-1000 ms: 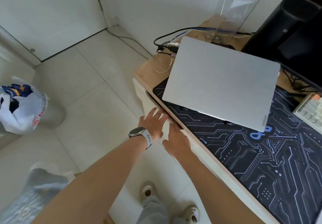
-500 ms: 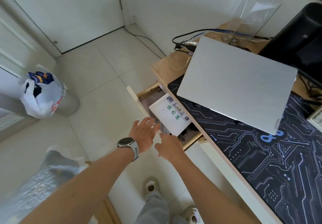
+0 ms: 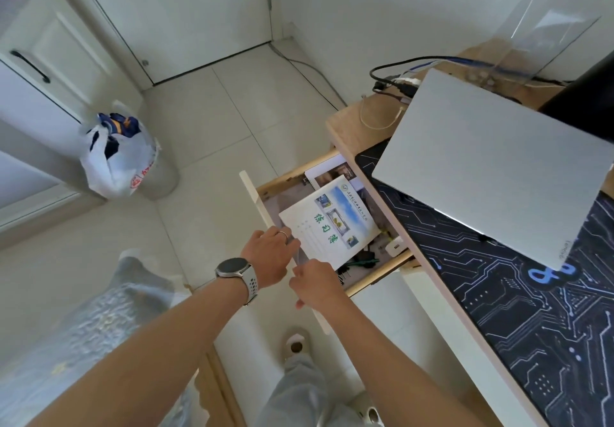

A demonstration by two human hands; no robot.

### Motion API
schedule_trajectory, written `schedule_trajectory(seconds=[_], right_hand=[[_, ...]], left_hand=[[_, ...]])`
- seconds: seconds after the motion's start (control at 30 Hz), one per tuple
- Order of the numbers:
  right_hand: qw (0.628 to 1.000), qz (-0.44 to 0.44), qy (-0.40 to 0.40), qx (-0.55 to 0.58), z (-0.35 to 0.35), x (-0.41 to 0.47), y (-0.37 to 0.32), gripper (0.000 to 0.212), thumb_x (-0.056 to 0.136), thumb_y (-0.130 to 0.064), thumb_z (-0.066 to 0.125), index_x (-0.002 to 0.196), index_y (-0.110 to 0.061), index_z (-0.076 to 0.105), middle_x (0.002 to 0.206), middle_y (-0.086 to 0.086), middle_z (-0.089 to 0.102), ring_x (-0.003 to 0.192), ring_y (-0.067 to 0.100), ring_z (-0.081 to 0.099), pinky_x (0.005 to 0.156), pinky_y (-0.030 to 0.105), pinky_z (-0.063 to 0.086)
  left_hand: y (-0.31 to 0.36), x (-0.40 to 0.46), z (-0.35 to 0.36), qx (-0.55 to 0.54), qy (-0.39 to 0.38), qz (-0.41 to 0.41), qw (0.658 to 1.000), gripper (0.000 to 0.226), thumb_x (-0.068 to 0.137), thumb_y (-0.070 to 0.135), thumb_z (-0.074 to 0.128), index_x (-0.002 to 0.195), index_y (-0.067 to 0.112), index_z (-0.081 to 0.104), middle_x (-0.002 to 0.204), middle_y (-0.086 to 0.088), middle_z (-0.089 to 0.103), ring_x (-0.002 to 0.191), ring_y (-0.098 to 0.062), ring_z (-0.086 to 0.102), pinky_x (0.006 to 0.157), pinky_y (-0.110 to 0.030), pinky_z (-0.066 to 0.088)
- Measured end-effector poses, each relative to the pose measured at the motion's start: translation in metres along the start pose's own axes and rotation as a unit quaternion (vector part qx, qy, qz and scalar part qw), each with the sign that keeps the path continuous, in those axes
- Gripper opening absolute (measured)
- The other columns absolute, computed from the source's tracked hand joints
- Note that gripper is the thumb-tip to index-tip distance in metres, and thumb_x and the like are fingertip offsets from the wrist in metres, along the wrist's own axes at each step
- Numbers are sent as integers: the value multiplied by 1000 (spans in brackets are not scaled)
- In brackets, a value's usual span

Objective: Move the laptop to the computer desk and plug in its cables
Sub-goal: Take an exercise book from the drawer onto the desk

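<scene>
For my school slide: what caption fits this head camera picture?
Both hands at the open drawer; closed laptop on the desk.

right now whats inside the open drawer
On top lies a white booklet with green characters, with a photo sheet, a small white charger and dark clips around it. Whatever lies under the booklet is hidden.

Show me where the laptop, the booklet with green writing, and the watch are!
laptop (image 3: 491,164): head view, middle of its closed silver lid.
booklet (image 3: 329,224): head view, middle of its cover, lying in the open drawer.
watch (image 3: 233,267): head view, its dark round face on the left wrist.
</scene>
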State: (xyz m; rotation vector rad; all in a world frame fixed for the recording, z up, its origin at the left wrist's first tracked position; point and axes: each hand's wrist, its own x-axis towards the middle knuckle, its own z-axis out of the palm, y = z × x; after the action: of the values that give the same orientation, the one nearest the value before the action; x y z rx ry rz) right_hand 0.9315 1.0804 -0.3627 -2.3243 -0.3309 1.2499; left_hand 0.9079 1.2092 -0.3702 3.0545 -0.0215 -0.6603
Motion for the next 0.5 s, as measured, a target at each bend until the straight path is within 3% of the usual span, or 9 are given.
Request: schedule_trajectory(seconds=[0.13,0.3,0.43,0.5], right_hand=[[1000,-5,-28,5,10,-2,-8,21,88,-18,46,84,-6,62,66,4,68,57,17,71,60,27,52],[998,-2,-62,28,18,-2,-12,24,88,-17,46,94,-7,67,92,9,73,63,22,72,73,40,59],[996,-17,-84,19,16,-3,-13,24,86,-16,48,70,-13,64,71,4,70,63,17,70,74,34,56],[998,-32,-56,25,9,-1,-10,20,84,-14,52,73,-12,69,71,3,71,66,15,68,77,33,56]], left_hand=[[-10,-13,5,5,-3,-1,1000,41,82,13,51,122,21,46,126,-3,48,109,-23,47,88,-36,40],[-21,-24,11,8,-19,-2,1000,37,84,8,47,119,19,48,122,-5,49,108,-23,48,88,-35,42],[-22,-21,7,-9,-41,-10,999,31,87,11,46,117,15,50,117,-9,51,106,-25,50,89,-37,44],[-21,-14,-1,-33,-25,-16,999,30,88,11,44,117,12,49,116,-11,50,104,-27,49,85,-38,44]])
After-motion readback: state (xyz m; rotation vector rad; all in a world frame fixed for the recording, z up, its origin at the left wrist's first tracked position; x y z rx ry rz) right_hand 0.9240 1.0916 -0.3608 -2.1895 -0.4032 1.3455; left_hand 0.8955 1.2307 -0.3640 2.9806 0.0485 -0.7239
